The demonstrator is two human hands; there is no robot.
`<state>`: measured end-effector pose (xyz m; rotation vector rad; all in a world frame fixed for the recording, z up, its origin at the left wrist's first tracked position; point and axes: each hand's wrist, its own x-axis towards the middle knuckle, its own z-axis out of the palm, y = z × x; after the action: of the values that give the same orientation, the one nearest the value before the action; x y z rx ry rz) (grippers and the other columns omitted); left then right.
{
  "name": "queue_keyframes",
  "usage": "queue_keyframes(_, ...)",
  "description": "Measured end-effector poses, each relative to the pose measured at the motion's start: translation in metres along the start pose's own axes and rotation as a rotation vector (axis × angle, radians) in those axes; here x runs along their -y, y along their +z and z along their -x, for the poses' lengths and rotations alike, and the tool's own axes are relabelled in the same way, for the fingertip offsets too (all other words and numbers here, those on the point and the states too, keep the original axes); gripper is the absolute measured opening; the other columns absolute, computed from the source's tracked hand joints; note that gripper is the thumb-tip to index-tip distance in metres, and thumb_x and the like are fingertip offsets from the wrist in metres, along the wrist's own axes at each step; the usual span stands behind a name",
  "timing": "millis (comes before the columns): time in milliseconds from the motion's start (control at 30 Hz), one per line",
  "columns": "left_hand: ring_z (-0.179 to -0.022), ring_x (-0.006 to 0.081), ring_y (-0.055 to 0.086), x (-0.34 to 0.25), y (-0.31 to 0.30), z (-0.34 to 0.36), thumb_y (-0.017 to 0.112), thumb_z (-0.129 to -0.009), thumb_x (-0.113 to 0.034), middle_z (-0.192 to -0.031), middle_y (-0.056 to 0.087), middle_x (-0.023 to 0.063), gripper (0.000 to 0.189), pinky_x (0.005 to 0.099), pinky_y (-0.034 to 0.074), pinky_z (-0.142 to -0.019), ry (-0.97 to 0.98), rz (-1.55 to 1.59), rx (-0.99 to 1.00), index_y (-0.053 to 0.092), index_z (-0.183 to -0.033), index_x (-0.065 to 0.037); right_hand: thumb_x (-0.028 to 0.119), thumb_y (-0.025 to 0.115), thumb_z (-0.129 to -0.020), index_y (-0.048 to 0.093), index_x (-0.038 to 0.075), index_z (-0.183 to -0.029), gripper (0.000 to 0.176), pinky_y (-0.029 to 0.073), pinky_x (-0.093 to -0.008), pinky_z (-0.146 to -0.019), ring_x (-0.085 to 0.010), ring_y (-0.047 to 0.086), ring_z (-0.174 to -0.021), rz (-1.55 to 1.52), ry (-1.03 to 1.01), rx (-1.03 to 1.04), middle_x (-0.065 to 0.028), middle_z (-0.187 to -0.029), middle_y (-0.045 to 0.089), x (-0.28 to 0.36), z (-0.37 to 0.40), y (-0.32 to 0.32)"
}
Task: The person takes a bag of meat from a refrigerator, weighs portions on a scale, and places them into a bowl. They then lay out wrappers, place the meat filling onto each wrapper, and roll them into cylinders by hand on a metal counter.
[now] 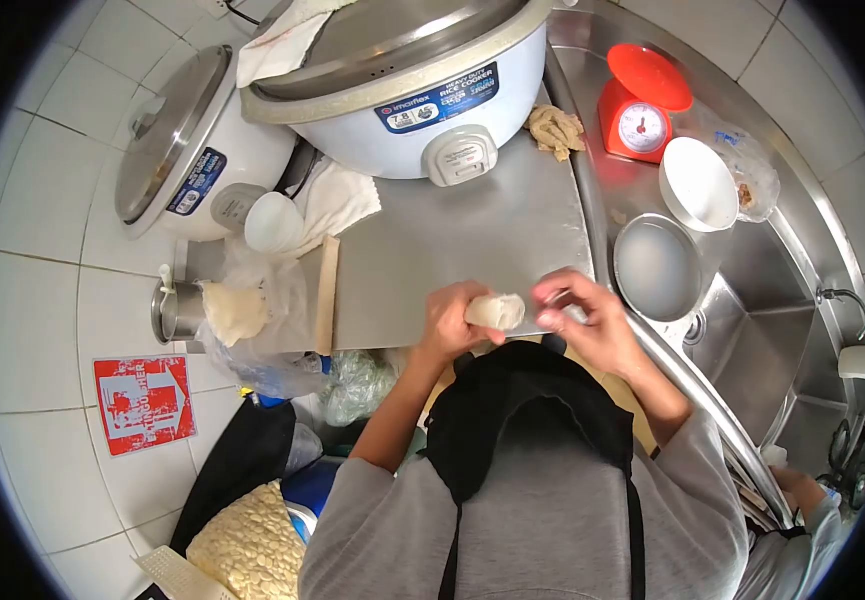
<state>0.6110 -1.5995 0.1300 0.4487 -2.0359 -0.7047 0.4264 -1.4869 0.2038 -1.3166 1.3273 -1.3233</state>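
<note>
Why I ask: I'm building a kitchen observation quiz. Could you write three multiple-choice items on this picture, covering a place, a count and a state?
1. Where does the red scale stand?
A. on the floor tiles
B. on the steel surface beside the sink
C. on a wooden shelf

2. How many rice cookers are in view?
A. one
B. four
C. two

3. What is the left hand doing?
A. gripping a pale lump
B. lying flat and empty
C. holding a knife

Answers:
1 B: the red scale sits on bare steel, with the sink just past it.
2 C: a large rice cooker and a small rice cooker stand side by side.
3 A: the left hand's fingers curl round the pale lump above the counter edge.
</note>
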Motion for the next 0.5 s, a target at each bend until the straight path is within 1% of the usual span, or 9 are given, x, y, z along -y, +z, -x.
queue_keyframes(33,-0.057,0.0258,0.059,-0.001,-0.003,0.0,0.068,-0.062,-0.059,-0.068,0.058,0.0084,0.062,0.0335,0.046,-0.051,0.002,-0.01,0.0,0.055,-0.088,-0.004,0.009,0.063,-0.085,0.06,0.002,-0.104,0.02,0.046,-0.0272,-0.076,-0.0128,0.055,-0.087,-0.181,0.073,0.08,-0.0053,-0.099,0.06,0.0,-0.004,0.012)
queue_keyframes(67,-0.057,0.0253,0.059,-0.003,-0.007,0.001,0.068,-0.062,-0.06,-0.067,0.058,0.0081,0.062,0.0338,0.045,-0.05,0.047,0.01,0.012,0.055,-0.087,-0.005,0.01,0.063,-0.086,0.059,0.002,-0.107,0.022,0.046,-0.025,-0.076,-0.0095,0.054,-0.089,-0.31,0.055,0.169,-0.0032,-0.1,0.059,-0.001,-0.01,0.021)
queue_keyframes(100,-0.056,0.0248,0.058,-0.004,-0.01,0.004,0.068,-0.061,-0.061,-0.067,0.057,0.0077,0.063,0.034,0.045,-0.049,0.087,0.03,0.024,0.055,-0.086,-0.005,0.01,0.064,-0.086,0.058,0.001,-0.107,0.024,0.047,-0.025,-0.076,-0.0085,0.055,-0.088,-0.385,0.057,0.226,-0.0029,-0.098,0.059,0.0,-0.014,0.026)
queue_keyframes(167,-0.054,0.0244,0.058,-0.006,-0.015,0.007,0.067,-0.062,-0.062,-0.066,0.057,0.0074,0.062,0.0343,0.044,-0.048,0.077,0.008,-0.018,0.056,-0.083,-0.005,0.009,0.066,-0.085,0.057,0.0,-0.106,0.025,0.048,-0.0254,-0.074,-0.0085,0.056,-0.086,-0.441,0.091,0.294,-0.0026,-0.095,0.06,0.004,-0.021,0.034)
queue_keyframes(267,-0.053,0.0231,0.057,-0.008,-0.03,0.002,0.069,-0.06,-0.06,-0.065,0.057,0.0059,0.058,0.0335,0.044,-0.048,0.151,-0.12,-0.084,0.056,-0.079,-0.006,0.009,0.066,-0.084,0.058,0.001,-0.103,0.023,0.048,-0.0253,-0.073,-0.0082,0.056,-0.084,-0.421,0.177,0.34,-0.0022,-0.093,0.06,0.014,-0.029,0.04)
queue_keyframes(333,-0.052,0.0214,0.056,-0.012,-0.046,-0.002,0.07,-0.06,-0.06,-0.064,0.055,0.0038,0.056,0.0325,0.042,-0.046,0.212,-0.271,-0.004,0.056,-0.076,-0.008,0.007,0.066,-0.082,0.059,0.001,-0.102,0.022,0.048,-0.0252,-0.072,-0.0083,0.056,-0.084,-0.361,0.184,0.368,-0.0023,-0.093,0.06,0.018,-0.037,0.042)
queue_keyframes(367,-0.052,0.0214,0.056,-0.013,-0.053,-0.003,0.07,-0.06,-0.06,-0.064,0.055,0.0038,0.056,0.0325,0.042,-0.046,0.206,-0.276,-0.006,0.056,-0.076,-0.008,0.005,0.066,-0.081,0.06,0.001,-0.1,0.021,0.048,-0.0251,-0.072,-0.0084,0.055,-0.084,-0.302,0.188,0.385,-0.0024,-0.093,0.059,0.021,-0.039,0.044)
queue_keyframes(433,-0.051,0.0195,0.054,-0.015,-0.065,-0.008,0.07,-0.06,-0.059,-0.062,0.052,0.0018,0.054,0.0311,0.041,-0.046,0.214,-0.371,0.058,0.056,-0.075,-0.009,0.003,0.064,-0.079,0.06,0.001,-0.099,0.021,0.048,-0.0246,-0.07,-0.008,0.055,-0.083,-0.336,0.19,0.403,-0.0023,-0.092,0.059,0.036,-0.042,0.045)
queue_keyframes(500,-0.051,0.0189,0.053,-0.02,-0.072,-0.014,0.07,-0.06,-0.058,-0.062,0.051,0.0014,0.053,0.0306,0.04,-0.046,0.226,-0.392,0.055,0.055,-0.074,-0.01,0.002,0.063,-0.077,0.061,0.001,-0.098,0.021,0.048,-0.024,-0.068,-0.0076,0.055,-0.082,-0.363,0.19,0.423,-0.0022,-0.091,0.059,0.041,-0.046,0.048)
